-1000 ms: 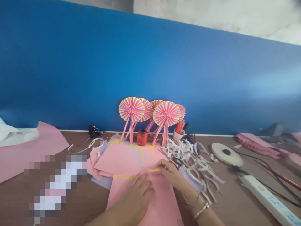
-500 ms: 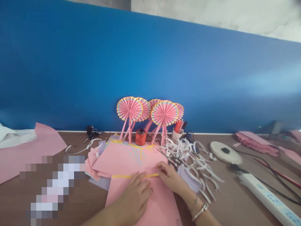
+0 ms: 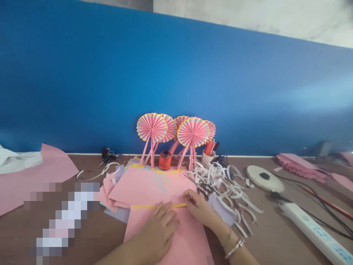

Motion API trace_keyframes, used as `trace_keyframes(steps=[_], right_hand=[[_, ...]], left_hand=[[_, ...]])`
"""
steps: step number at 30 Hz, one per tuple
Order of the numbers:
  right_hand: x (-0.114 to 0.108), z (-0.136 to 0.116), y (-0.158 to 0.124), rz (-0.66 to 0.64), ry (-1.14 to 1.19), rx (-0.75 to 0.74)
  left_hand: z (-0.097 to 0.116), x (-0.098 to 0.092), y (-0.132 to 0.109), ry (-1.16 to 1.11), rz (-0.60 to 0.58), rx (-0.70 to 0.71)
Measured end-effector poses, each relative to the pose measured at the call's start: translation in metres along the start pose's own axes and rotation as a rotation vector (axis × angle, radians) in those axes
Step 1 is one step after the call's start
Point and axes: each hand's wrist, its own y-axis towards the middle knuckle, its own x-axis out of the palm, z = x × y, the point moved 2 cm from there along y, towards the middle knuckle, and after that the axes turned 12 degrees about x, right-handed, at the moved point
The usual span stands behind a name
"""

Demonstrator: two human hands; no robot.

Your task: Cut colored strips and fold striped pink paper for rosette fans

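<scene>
Through the head camera I have the left hand [image 3: 161, 230] laid flat, palm down and fingers slightly spread, gripping nothing, on a large pink paper sheet [image 3: 190, 239]; the right hand [image 3: 196, 207] is narrowed, thumb and fingertips pinched at the right end of a thin, straight yellow strip [image 3: 141, 207]; that strip lies along the sheet's far edge, its middle partly hidden from me by the left fingers.

My worry is skew: a sideways tug from the right could lift or slant the strip; too light a press from the left could let the sheet slide or the edge pucker.

For pose, both forearms enter from the bottom and angle inward; the left wrist lies low over the paper, while the right, wearing a silver-coloured metal bangle [image 3: 234, 249], comes in from the sheet's right side.

Beyond the hands, a stack of pink paper sheets [image 3: 129, 186] lies on the brown tabletop [image 3: 113, 235]; black-handled scissors [image 3: 203, 193] sit among curled white paper strips [image 3: 217, 176] to the right; farther back stand round pleated pink paper fans [image 3: 151, 127] and an orange-red spool [image 3: 165, 162].
</scene>
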Motion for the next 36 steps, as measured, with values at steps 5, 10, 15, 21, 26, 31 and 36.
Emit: trace_keyframes(steps=[5,10,15,21,26,31,36], right_hand=[[-0.0001,-0.0026,-0.0005,-0.003,-0.008,0.005],[0.0002,-0.0019,-0.0002,0.014,-0.016,-0.014],[-0.0001,-0.0045,-0.0016,0.012,-0.054,-0.012],[-0.0016,-0.0046,-0.0027,0.063,-0.17,-0.032],[-0.005,-0.005,-0.0051,0.112,-0.264,-0.058],[-0.0074,-0.0087,-0.0076,0.132,-0.336,-0.063],[-0.0073,-0.0075,-0.0068,0.131,-0.373,-0.056]], left_hand=[[0.0019,-0.0022,0.0012,0.003,-0.018,-0.001],[0.0016,-0.0013,0.0028,-0.032,-0.028,-0.011],[0.001,-0.0017,0.004,-0.037,-0.033,-0.006],[0.0001,0.0006,0.0032,-0.026,-0.055,-0.012],[0.0009,-0.0007,0.0042,-0.014,-0.066,-0.014],[0.0023,-0.006,0.0069,-0.008,-0.101,-0.013],[0.0022,-0.0057,0.0073,-0.022,-0.114,-0.025]])
